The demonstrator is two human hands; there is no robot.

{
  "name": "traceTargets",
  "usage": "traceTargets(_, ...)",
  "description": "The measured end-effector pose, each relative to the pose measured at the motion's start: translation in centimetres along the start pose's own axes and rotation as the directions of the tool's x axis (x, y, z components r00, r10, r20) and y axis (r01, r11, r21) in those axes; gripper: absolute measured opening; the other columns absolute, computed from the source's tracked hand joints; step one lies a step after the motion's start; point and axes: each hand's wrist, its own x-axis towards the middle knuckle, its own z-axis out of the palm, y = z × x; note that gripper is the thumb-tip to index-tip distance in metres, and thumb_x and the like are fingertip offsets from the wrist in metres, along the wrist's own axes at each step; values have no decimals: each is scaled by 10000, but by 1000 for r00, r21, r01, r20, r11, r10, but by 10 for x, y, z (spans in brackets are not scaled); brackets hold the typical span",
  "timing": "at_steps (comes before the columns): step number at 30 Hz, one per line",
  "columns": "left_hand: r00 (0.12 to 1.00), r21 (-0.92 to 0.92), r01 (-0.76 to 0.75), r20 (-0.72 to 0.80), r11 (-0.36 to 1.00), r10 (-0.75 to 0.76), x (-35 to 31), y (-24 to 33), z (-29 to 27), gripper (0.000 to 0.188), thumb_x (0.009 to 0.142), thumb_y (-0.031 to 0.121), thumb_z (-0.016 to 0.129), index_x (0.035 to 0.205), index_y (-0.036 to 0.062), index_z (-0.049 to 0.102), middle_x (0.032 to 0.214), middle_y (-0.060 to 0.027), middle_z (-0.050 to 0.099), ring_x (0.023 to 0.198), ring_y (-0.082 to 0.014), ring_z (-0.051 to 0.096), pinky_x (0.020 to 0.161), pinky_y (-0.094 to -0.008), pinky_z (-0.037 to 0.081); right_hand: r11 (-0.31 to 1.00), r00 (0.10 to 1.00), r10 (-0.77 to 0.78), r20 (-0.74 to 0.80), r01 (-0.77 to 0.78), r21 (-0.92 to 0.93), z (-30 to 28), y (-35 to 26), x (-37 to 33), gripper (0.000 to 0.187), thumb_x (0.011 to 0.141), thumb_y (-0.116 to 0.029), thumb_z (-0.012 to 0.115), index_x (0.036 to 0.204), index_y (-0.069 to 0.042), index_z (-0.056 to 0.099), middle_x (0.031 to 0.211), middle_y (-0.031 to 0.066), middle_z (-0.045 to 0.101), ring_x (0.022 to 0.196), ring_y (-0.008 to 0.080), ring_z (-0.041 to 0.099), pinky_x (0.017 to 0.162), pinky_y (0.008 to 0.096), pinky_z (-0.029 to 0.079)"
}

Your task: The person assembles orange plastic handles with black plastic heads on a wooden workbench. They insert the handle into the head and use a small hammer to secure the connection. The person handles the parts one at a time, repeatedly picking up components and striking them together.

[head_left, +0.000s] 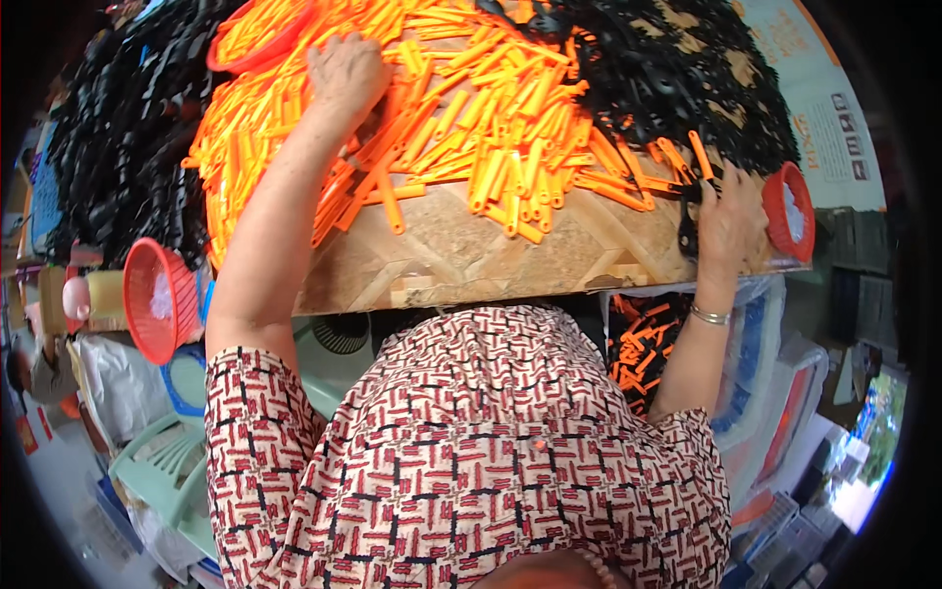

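Observation:
My left hand (348, 77) reaches over the left part of a large heap of slim orange plastic pieces (510, 162), many with a hole at one end. Its fingers curl down among the pieces beside a red basket, and what they grip is hidden. Near the table's right front, my right hand (733, 218) pinches thumb and fingers together at the lower end of an upright orange plastic piece (701, 155). A black piece (689, 232) hangs just left of that hand, and whether I hold it too is unclear.
Black plastic parts (677, 69) are heaped at the far right, more black ones (123, 128) at the left. Red baskets stand at the heap's back left, the left side (160, 299) and the right edge (788, 209). Below the wooden tabletop (432, 245), a container holds orange-and-black pieces (643, 339).

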Motion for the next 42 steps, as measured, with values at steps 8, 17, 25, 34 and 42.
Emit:
traceTargets(8,991,-627,-43,-126,778,-47,-15,8,-12,275,1027,305,590,1096,48,657,895,-131,723,837,-260,705,781,-417,522,782,910,-280,-304,400,478,18,-85,101,231,883,-204,739,1087,-96,736,1101,64,717,1074,263,665,903,416,503)
traceTargets(17,979,-904,201,202,378,-39,-87,52,-34,223,1077,226,569,1169,30,624,781,0,557,628,-84,537,569,-257,462,680,811,-584,38,463,569,29,-217,200,257,987,-349,605,1145,-218,758,1118,123,695,1173,334,600,1074,686,282)
traceTargets(25,958,-958,284,286,51,32,-120,54,-42,176,1062,208,609,1092,36,627,766,20,566,664,-63,534,616,-241,466,574,953,-241,184,-13,819,18,-226,210,173,802,-224,822,845,-58,801,1056,161,749,1088,326,659,993,534,450)
traceTargets(34,985,-986,166,165,-4,46,-113,81,-55,191,1069,207,602,1158,38,616,894,1,632,747,-56,561,676,-222,493,-390,881,-176,440,-472,790,-18,-186,134,94,929,-100,718,993,-33,712,855,59,719,732,181,704,663,305,560)
traceTargets(42,994,-987,-71,-81,141,-68,-127,104,-71,128,1002,95,681,1075,9,622,786,-39,603,705,-93,545,662,-248,477,-772,821,-265,505,-495,398,-26,-192,54,73,978,-65,664,1048,-46,658,938,67,729,803,180,725,735,354,620)
